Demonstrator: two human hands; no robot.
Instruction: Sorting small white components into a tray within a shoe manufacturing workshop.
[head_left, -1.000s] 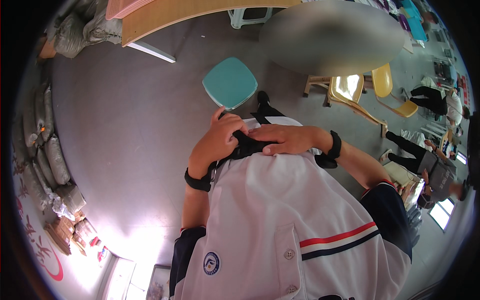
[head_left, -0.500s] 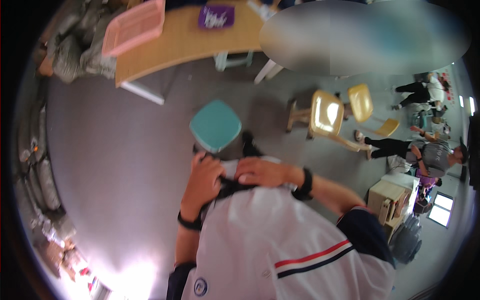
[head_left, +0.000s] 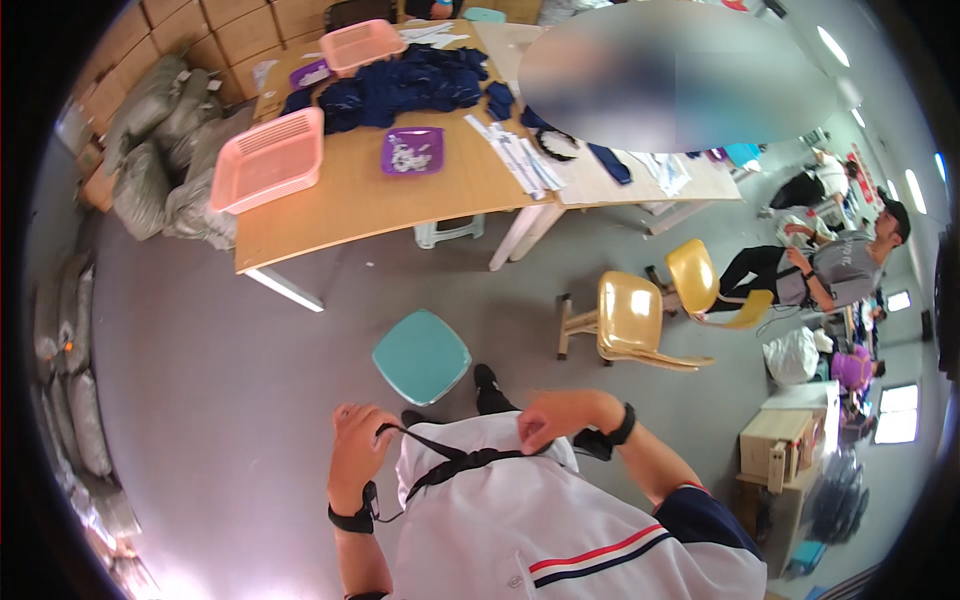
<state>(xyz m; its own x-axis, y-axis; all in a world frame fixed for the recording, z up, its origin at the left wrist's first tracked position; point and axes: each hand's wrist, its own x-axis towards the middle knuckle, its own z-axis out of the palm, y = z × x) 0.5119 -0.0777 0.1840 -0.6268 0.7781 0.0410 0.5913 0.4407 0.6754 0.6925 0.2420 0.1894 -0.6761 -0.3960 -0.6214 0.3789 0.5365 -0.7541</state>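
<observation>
A black waist strap (head_left: pixel 465 462) runs around my white shirt (head_left: pixel 560 510), with a bunched part at the front. Off to the left, my left hand (head_left: pixel 360 447) is closed on the loose end of that strap and holds it taut, away from my body. My right hand (head_left: pixel 565 415) has its fingers curled at the strap's right part, by the shirt's hem. Its fingertips are partly hidden, but they seem to pinch the strap. Both wrists wear black bands, and a thin cord hangs by the left one. A teal stool (head_left: pixel 422 357) stands just ahead of my feet.
Ahead stands a wooden table (head_left: pixel 370 215) with pink baskets (head_left: pixel 268 165), purple trays (head_left: pixel 412 152), dark blue cloth (head_left: pixel 405 90) and white strips (head_left: pixel 515 160). Yellow chairs (head_left: pixel 630 315) and a person in grey (head_left: pixel 845 272) are to the right. Sacks (head_left: pixel 150 190) lie at left.
My hands have moved apart from the front of my waist. The left one has drawn the strap's end out to the left. The view has tilted up, showing more of the table.
</observation>
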